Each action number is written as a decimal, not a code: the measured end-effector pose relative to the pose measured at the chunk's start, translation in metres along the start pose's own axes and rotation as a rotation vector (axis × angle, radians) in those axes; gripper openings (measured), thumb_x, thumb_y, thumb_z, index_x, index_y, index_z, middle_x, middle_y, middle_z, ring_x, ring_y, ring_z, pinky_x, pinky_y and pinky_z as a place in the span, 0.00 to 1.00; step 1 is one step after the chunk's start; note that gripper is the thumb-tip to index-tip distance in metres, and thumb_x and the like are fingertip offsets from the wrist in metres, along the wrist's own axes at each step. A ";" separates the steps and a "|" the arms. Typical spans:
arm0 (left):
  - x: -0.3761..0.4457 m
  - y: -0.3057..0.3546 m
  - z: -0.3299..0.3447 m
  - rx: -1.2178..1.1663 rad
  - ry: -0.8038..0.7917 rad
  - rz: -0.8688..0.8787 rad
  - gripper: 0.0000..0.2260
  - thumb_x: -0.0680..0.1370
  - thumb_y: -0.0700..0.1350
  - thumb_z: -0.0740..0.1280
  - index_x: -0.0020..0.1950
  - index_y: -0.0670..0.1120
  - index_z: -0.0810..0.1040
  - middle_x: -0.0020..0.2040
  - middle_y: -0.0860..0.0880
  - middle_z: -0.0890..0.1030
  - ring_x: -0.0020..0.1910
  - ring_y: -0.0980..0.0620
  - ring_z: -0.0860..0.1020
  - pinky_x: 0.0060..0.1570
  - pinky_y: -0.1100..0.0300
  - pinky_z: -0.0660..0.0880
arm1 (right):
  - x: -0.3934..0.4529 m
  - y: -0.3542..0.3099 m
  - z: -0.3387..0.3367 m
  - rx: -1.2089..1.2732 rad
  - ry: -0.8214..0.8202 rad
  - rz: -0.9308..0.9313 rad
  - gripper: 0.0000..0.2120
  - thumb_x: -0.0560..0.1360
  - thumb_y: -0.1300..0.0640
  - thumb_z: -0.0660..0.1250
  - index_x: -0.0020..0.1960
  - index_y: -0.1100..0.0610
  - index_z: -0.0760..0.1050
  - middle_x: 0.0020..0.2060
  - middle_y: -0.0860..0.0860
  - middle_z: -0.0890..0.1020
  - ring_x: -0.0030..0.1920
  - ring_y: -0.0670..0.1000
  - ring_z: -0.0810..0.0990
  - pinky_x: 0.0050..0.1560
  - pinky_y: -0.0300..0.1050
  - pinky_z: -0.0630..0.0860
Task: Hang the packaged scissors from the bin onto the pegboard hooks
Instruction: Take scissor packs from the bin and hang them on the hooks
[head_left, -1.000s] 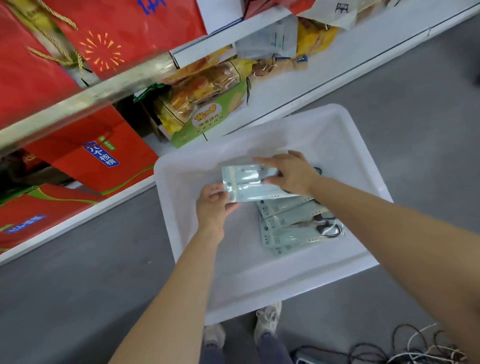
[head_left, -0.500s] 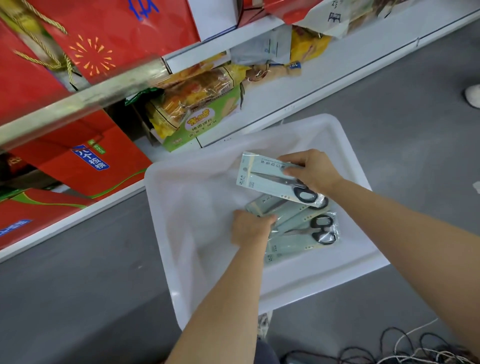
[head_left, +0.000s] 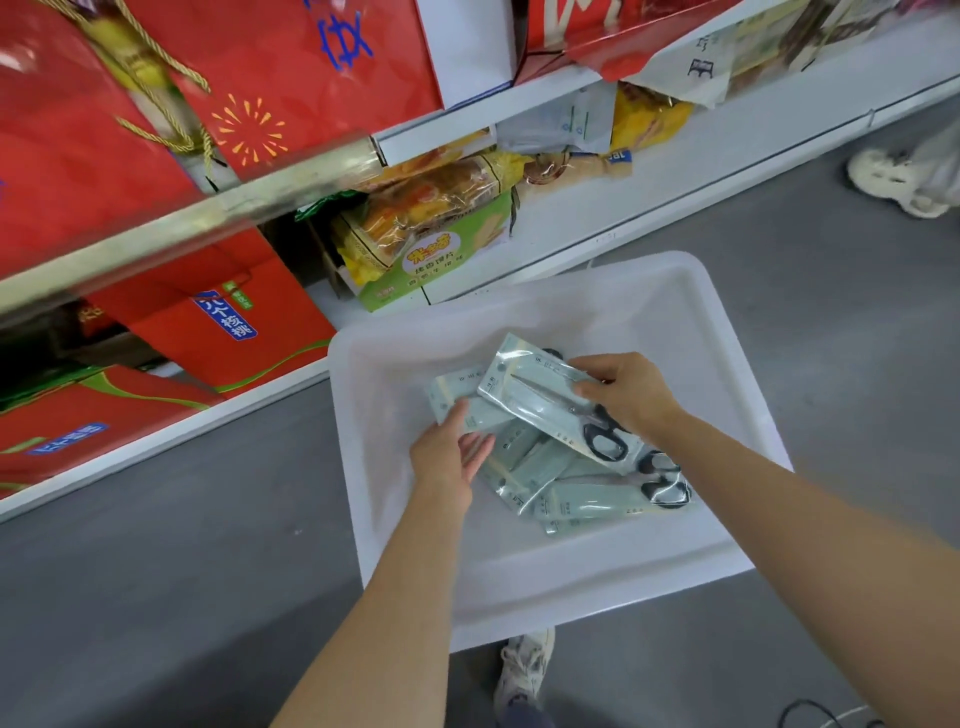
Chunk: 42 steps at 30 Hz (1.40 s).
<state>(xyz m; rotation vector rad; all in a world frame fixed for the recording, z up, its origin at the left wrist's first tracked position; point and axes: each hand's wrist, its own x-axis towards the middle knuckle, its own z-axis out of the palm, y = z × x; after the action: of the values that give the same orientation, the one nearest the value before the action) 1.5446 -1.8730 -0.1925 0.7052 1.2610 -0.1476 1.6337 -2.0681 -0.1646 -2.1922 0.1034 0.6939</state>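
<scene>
A white plastic bin (head_left: 597, 608) stands on the grey floor below me. Several packaged scissors (head_left: 592, 501), pale green cards in clear sleeves with black handles, lie piled in its right half. My right hand (head_left: 631, 397) grips one pack of scissors (head_left: 545, 400) by its side edge and holds it tilted just above the pile. My left hand (head_left: 449, 460) pinches the near end of a second pack (head_left: 457, 392), thumb on top; the right hand's pack partly covers it. No pegboard or hooks are in view.
Store shelves run behind the bin, holding red gift boxes (head_left: 218, 332) and snack packs (head_left: 431, 228). My shoe (head_left: 524, 670) is under the bin's near edge. Another person's white shoe (head_left: 898, 182) is at the far right, and cables (head_left: 826, 714) lie at the bottom right.
My left hand let go of the pack both hands held, reached into the pile and now pinches a second pack. My right hand kept its pack above the pile.
</scene>
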 end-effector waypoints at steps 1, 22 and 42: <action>-0.006 -0.002 0.003 -0.039 -0.023 -0.024 0.14 0.73 0.35 0.73 0.57 0.39 0.77 0.49 0.41 0.82 0.52 0.44 0.82 0.55 0.49 0.80 | -0.001 0.002 0.006 0.020 -0.005 0.021 0.14 0.74 0.62 0.70 0.57 0.50 0.83 0.40 0.54 0.85 0.23 0.39 0.72 0.25 0.29 0.68; -0.180 0.180 -0.044 -0.042 0.152 1.088 0.18 0.74 0.43 0.73 0.63 0.54 0.76 0.56 0.50 0.83 0.55 0.53 0.82 0.58 0.53 0.78 | -0.108 -0.240 0.035 0.548 0.054 -0.464 0.23 0.74 0.65 0.69 0.65 0.46 0.77 0.30 0.38 0.78 0.32 0.40 0.72 0.41 0.33 0.73; -0.402 0.465 -0.174 -0.189 0.153 1.561 0.26 0.76 0.36 0.70 0.71 0.56 0.73 0.63 0.50 0.78 0.59 0.61 0.75 0.60 0.67 0.72 | -0.244 -0.576 0.109 0.836 0.155 -0.914 0.21 0.74 0.62 0.72 0.63 0.43 0.78 0.35 0.48 0.72 0.35 0.47 0.67 0.42 0.38 0.71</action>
<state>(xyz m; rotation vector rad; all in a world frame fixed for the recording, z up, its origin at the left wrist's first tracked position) 1.4909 -1.5203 0.3371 1.3493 0.5577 1.2911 1.5496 -1.6435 0.2993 -1.2586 -0.4346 -0.0655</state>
